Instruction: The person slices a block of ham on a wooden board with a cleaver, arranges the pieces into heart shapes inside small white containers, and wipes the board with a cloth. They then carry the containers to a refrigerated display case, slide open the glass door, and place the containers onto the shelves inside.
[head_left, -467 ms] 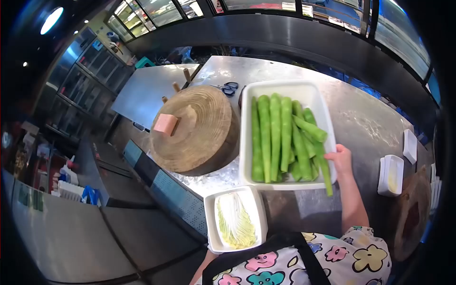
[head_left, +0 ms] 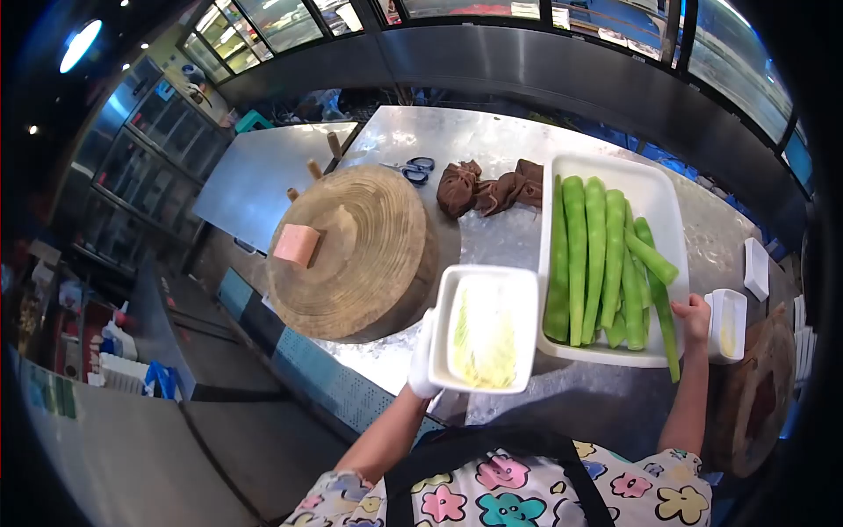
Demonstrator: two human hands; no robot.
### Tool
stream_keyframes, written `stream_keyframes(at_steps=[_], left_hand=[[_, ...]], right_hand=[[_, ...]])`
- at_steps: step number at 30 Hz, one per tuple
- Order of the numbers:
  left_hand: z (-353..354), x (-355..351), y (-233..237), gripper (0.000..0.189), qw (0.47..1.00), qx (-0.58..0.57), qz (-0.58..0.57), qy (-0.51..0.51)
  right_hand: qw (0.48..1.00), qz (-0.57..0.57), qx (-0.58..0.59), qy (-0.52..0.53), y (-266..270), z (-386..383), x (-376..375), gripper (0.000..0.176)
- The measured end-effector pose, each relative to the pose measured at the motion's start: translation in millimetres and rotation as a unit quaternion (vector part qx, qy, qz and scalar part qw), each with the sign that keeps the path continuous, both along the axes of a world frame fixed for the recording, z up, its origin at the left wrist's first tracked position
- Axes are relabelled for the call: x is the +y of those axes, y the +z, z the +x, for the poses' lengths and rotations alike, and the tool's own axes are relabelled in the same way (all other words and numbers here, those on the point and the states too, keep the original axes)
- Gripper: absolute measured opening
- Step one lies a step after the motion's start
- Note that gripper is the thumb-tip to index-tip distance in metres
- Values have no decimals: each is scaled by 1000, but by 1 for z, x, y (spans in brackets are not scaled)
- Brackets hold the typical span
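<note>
While both hands are busy, the left hand (head_left: 424, 358) is clamped on the near left edge of a small white tray (head_left: 486, 272) of pale leaves (head_left: 483, 338). The right hand (head_left: 694, 318) is closed on the near right corner of a large white tray (head_left: 654, 189) of green stems (head_left: 584, 255). Both trays are set long axis near-to-far on the worktop (head_left: 439, 132), stretching away from the hands, each held by its nearer hand. The small tray is placed just left of the large one; contact cannot be told. A chopping block (head_left: 351, 250) is seen further left.
</note>
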State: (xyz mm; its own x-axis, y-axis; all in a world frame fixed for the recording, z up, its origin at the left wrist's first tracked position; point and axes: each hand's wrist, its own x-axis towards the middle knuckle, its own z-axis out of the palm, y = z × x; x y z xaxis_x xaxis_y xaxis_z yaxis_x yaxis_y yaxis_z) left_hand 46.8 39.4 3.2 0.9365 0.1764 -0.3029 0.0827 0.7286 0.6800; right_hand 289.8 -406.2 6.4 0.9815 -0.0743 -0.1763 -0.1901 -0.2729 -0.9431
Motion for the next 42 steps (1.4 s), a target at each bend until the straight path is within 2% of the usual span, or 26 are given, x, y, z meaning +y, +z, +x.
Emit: stream_keyframes(at_steps=[1,2,3,4,6,7,8,9,11,13,14,15,16,17,19,23,25,27,28,30,31,33,36,38,40,42], left_hand=[[19,5,7,64,999,-18,8,-30],[35,10,11,65,996,-31,-65,-51],[50,15,15,67,987,-47,-136,-72],[61,18,22,67,990,-9,-123,-70],[67,24,29,61,997,17,-16,-70],[66,34,18,58,996,22,29,-77],[56,43,6,52,970,-40,236,-45],[36,49,48,50,912,-23,408,-45],[10,82,91,41,928,-16,364,-75],[-16,149,110,36,793,-111,599,-20],[-26,181,113,30,776,-115,619,40],[-37,214,110,29,775,-96,618,93],[-46,244,107,26,804,-86,574,134],[-57,274,105,24,830,-70,524,177],[-76,333,90,21,829,6,509,234],[-98,441,59,20,824,120,486,266],[-91,490,39,21,845,152,437,268],[-68,518,35,22,857,151,424,252],[-56,532,27,24,861,156,424,235],[-24,549,22,28,872,156,420,197],[-4,558,21,33,876,154,427,162],[37,577,21,48,825,106,551,68],[91,579,11,57,793,18,609,-5],[112,574,6,59,779,15,626,-39],[128,575,5,53,763,16,643,-55],[136,578,2,47,774,35,627,-75]], right_hand=[[1000,-2,3,-1,9,1,2,10],[986,-160,30,40,28,7,3,14],[945,-313,55,79,48,17,8,21],[878,-457,78,116,61,25,16,28],[806,-523,-256,105,71,39,39,38],[829,-478,-256,138,98,43,81,41],[850,-430,-254,167,136,40,142,45],[854,-388,-262,227,162,33,197,46],[817,-375,-231,371,182,40,296,46],[770,-400,-159,471,178,60,385,48],[764,-403,-119,489,157,81,419,47],[742,-453,-86,487,135,104,449,48],[726,-482,9,491,124,115,478,52],[764,-475,61,434,106,121,499,59],[688,-581,57,431,40,175,528,71],[830,-446,-113,315,-13,165,596,70],[836,-437,-108,315,-32,169,627,72],[826,-401,-133,373,-67,192,637,77],[824,-410,-130,368,-61,191,644,77],[741,-562,-134,341,-51,179,661,79],[741,-566,-128,339,-49,180,664,79],[753,-519,-154,375,-54,184,665,74],[763,-499,-129,391,-29,164,701,62],[780,-468,-118,398,-17,161,721,57],[717,-522,-89,452,-8,169,745,55],[711,-522,-208,423,4,174,772,47]])
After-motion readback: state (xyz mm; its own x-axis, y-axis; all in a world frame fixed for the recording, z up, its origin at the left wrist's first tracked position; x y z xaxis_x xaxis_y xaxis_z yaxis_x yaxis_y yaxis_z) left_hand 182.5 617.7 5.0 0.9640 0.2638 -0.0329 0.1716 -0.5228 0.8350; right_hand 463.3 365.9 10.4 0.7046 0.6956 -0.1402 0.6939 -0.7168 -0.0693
